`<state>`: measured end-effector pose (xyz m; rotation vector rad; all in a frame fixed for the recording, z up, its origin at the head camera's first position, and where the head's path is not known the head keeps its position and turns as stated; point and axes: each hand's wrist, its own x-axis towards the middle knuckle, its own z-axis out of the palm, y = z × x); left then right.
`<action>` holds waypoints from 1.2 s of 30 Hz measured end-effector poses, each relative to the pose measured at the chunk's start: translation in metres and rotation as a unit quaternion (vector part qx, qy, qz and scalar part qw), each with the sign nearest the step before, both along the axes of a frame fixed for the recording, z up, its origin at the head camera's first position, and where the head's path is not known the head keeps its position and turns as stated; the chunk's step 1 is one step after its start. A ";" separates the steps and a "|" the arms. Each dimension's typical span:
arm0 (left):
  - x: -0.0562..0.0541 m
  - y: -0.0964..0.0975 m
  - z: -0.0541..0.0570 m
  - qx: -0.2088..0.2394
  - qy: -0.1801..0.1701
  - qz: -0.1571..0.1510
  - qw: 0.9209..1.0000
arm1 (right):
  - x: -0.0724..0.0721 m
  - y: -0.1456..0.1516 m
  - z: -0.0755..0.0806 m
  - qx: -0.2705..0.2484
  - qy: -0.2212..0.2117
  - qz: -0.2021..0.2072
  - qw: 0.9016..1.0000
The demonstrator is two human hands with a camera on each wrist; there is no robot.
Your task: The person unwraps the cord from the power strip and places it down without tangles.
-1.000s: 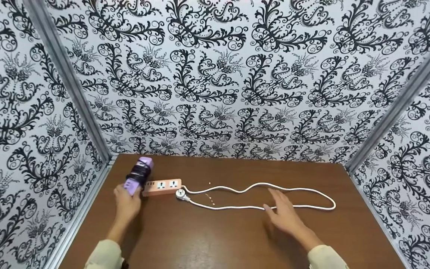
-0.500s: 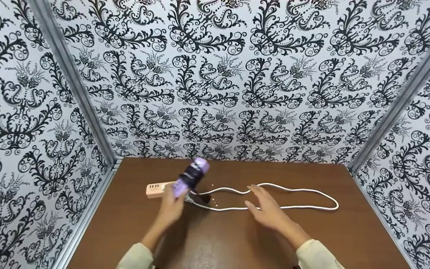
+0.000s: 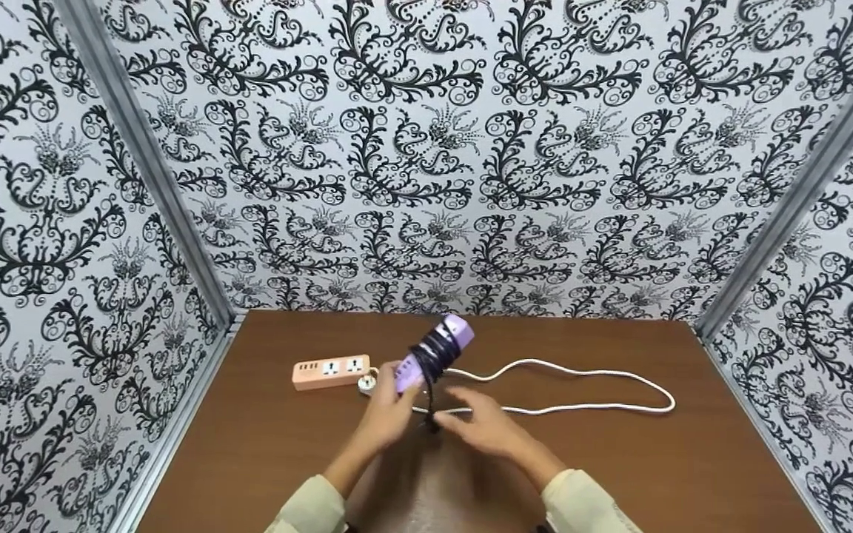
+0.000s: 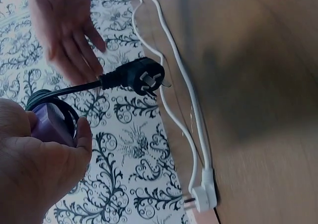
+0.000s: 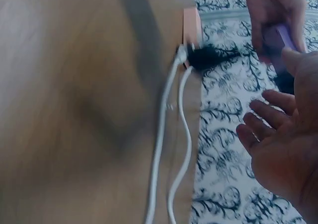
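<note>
My left hand (image 3: 388, 411) grips the lower end of a purple power strip (image 3: 458, 330), raised over the table and tilted. Its black cord (image 3: 437, 352) is wound several times round the strip's body. A loose end hangs from the coil, and in the left wrist view it carries a black three-pin plug (image 4: 145, 77). Close to that dangling end is my right hand (image 3: 492, 425), its fingers spread and relaxed with nothing in them. From the right wrist view, the right palm (image 5: 278, 154) faces up beside the purple strip.
An orange power strip (image 3: 332, 374) lies on the brown table (image 3: 545, 474) at the left. Its white cord (image 3: 597, 372) stretches right in a long loop, with the white plug (image 3: 366, 384) beside the strip. Patterned walls (image 3: 426, 163) enclose the table's back and sides.
My left hand has carried the purple power strip from the left, past the orange one, to the middle. The cord's plug end now hangs loose. My right hand has moved left towards it.
</note>
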<state>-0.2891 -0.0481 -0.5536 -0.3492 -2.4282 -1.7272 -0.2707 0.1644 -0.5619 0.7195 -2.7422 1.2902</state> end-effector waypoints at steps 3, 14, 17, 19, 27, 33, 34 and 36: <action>0.001 0.006 -0.002 0.003 0.018 -0.009 1.000 | -0.003 -0.010 -0.010 -0.008 -0.013 0.020 1.000; -0.002 0.002 -0.001 -0.036 0.039 0.007 0.999 | 0.003 0.010 -0.019 -0.055 0.083 -0.052 0.994; -0.003 -0.001 -0.003 -0.040 0.046 0.015 0.998 | 0.004 0.017 -0.013 -0.061 0.122 -0.070 0.988; -0.004 -0.002 -0.005 -0.041 0.045 0.017 0.998 | 0.005 0.020 -0.009 -0.062 0.144 -0.079 0.985; -0.003 -0.005 -0.018 -0.019 0.049 -0.008 0.999 | 0.001 0.025 0.007 -0.066 0.199 -0.109 0.972; 0.000 -0.007 -0.020 -0.023 0.047 -0.015 0.999 | -0.007 0.027 0.019 -0.057 0.206 -0.133 0.968; 0.000 -0.008 -0.020 -0.022 0.044 -0.017 0.999 | -0.009 0.028 0.021 -0.056 0.202 -0.139 0.968; 0.001 -0.009 -0.021 -0.015 0.040 -0.023 0.999 | -0.012 0.031 0.025 -0.055 0.197 -0.150 0.967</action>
